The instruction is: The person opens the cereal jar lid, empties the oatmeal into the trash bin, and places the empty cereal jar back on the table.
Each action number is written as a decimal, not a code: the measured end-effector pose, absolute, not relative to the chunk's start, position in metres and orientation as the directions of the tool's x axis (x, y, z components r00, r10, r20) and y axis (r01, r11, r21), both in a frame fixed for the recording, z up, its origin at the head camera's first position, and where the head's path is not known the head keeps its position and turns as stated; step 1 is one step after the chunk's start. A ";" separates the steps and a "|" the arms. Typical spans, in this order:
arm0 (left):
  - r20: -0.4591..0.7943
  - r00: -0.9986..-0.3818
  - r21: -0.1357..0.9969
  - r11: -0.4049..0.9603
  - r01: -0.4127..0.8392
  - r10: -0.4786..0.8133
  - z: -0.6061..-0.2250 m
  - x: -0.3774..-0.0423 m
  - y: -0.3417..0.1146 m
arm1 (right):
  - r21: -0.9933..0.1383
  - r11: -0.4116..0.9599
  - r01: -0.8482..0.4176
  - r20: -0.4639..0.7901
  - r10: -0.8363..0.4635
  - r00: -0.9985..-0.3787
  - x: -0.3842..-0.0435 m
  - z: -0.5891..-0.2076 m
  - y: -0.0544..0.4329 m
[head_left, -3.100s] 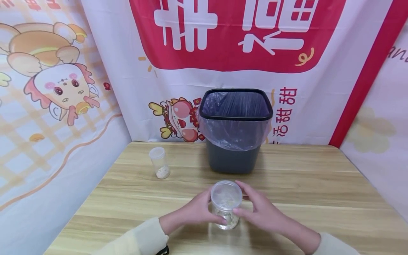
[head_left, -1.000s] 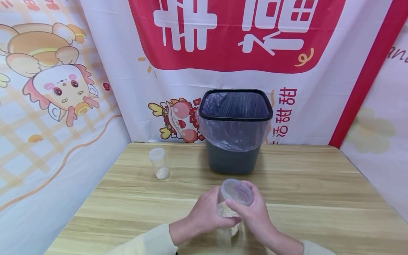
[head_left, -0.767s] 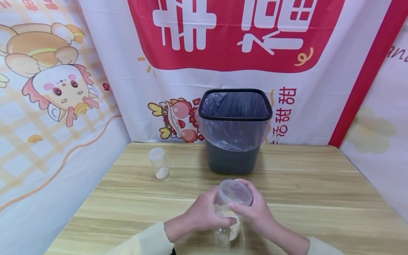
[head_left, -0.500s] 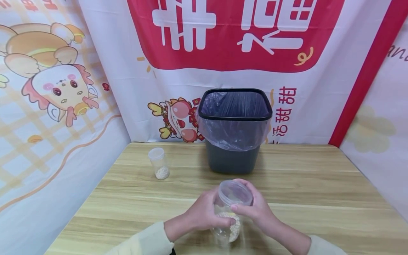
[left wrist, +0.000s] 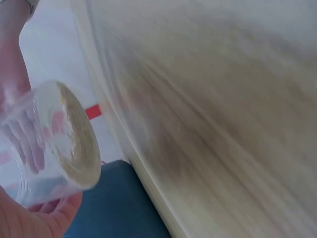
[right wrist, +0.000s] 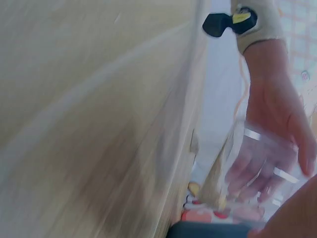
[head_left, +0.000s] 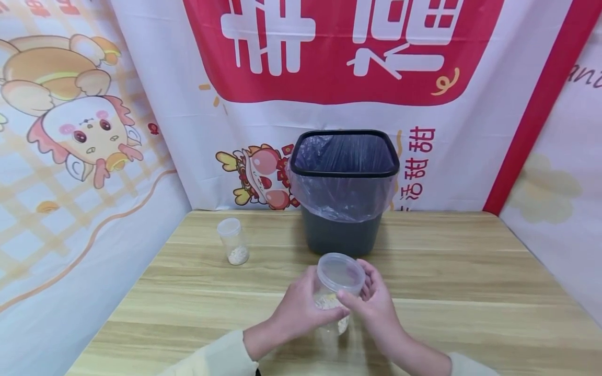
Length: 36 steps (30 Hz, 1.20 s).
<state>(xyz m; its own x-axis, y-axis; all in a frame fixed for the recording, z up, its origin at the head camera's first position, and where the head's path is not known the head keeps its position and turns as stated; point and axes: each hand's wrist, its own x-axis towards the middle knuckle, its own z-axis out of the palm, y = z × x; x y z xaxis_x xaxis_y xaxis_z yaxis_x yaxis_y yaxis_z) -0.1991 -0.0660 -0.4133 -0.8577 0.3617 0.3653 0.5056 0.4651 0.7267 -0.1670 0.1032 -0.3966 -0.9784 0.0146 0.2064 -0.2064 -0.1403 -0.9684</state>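
Observation:
A clear plastic jar [head_left: 329, 300] with a translucent lid [head_left: 340, 271] is held a little above the table, slightly tilted. Pale flakes [left wrist: 81, 144] cover its bottom, heaped to one side. My left hand [head_left: 301, 308] grips the jar's body, thumb across the front. At the lid's right side is my right hand [head_left: 376, 308], thumb on the near rim and fingers curved round the far side. The right wrist view shows my left hand [right wrist: 275, 119] through the clear wall. Exact contact of the right fingertips is partly hidden.
A smaller clear jar [head_left: 232, 240] with pale flakes stands at the back left of the wooden table [head_left: 447, 277]. Behind the hands is a dark bin [head_left: 343, 235] lined with a clear bag. Printed cloths [head_left: 470, 156] hang at the back and both sides.
Three seconds ago the jar stood lower and more upright between both hands. Since half a second ago it has risen slightly and shifted away, and the right fingers have loosened around the lid.

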 end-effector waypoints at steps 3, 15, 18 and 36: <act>0.372 -0.868 0.714 0.496 0.494 0.329 -0.413 -0.196 -0.063 | -0.972 -0.147 -0.185 0.175 0.077 -0.981 -0.165 -0.395 0.096; 0.373 -0.876 0.662 0.573 0.483 0.307 -0.413 -0.189 -0.053 | -0.984 -0.110 -0.137 0.120 0.145 -0.982 -0.164 -0.395 0.087; 0.377 -0.866 0.648 0.574 0.500 0.329 -0.413 -0.190 -0.054 | -0.987 -0.098 -0.126 0.111 0.137 -0.984 -0.165 -0.394 0.088; 0.342 -0.773 0.812 0.246 0.529 0.534 -0.407 -0.204 -0.071 | -0.964 -0.152 -0.220 0.241 -0.140 -0.960 -0.172 -0.389 0.115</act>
